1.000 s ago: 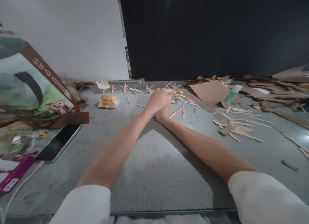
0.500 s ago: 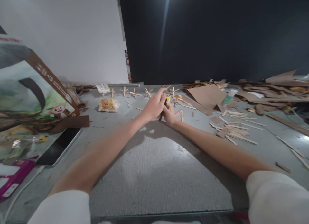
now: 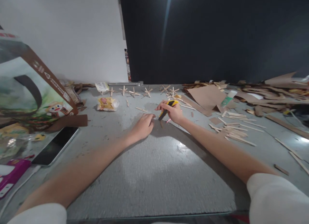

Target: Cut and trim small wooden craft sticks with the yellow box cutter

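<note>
My right hand is closed around a yellow and black utility knife, held tilted with its tip down toward the table. Close to that tip lies a small brown strip. A red and white striped piece shows partly below my right hand. To the left of the knife, my left hand rests low over the table, its fingers loosely bent and slightly apart, with nothing visible in them.
Several crossed-stick pieces stand in a row at the back. Loose wooden sticks, brown card and a glue stick lie right. On the left are a yellow packet, a phone and a printed box.
My hands were together around the knife and have come apart. My left hand has moved down and left onto the table; the knife stays in my right hand, now pointing down.
</note>
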`<state>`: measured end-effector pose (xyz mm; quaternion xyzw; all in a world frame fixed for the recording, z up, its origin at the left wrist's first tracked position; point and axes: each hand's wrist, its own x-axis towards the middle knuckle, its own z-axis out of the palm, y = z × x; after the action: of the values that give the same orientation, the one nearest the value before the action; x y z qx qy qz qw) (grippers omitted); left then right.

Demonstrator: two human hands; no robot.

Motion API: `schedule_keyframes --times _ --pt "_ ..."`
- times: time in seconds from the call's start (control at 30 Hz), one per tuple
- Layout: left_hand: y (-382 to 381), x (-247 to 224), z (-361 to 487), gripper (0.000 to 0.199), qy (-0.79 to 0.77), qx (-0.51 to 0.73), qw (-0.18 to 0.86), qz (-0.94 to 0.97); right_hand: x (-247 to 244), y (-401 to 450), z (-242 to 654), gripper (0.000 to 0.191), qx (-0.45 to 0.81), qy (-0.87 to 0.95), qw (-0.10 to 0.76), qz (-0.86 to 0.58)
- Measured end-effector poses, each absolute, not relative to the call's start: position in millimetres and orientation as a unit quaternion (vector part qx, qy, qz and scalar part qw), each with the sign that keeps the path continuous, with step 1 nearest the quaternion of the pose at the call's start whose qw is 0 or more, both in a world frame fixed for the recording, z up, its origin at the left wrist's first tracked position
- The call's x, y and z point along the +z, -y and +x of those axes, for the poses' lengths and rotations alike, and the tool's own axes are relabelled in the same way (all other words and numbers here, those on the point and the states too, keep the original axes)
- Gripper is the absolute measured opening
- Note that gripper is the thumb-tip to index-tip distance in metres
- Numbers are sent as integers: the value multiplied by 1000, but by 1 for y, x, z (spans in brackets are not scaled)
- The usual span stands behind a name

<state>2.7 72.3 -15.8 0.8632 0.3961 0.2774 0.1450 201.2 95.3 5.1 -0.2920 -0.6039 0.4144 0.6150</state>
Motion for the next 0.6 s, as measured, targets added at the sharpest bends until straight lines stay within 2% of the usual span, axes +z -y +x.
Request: schedule_keyframes --times 0.2,0.3,0.6 --pt "-67 -14 0 32 -395 255 122 874 5 -93 198 40 399 592 638 -288" --pt "-67 -14 0 33 -402 253 122 871 6 -91 193 40 451 561 635 -281" --pt "-67 -15 0 29 -409 260 132 865 3 -95 193 74 552 499 614 -264"
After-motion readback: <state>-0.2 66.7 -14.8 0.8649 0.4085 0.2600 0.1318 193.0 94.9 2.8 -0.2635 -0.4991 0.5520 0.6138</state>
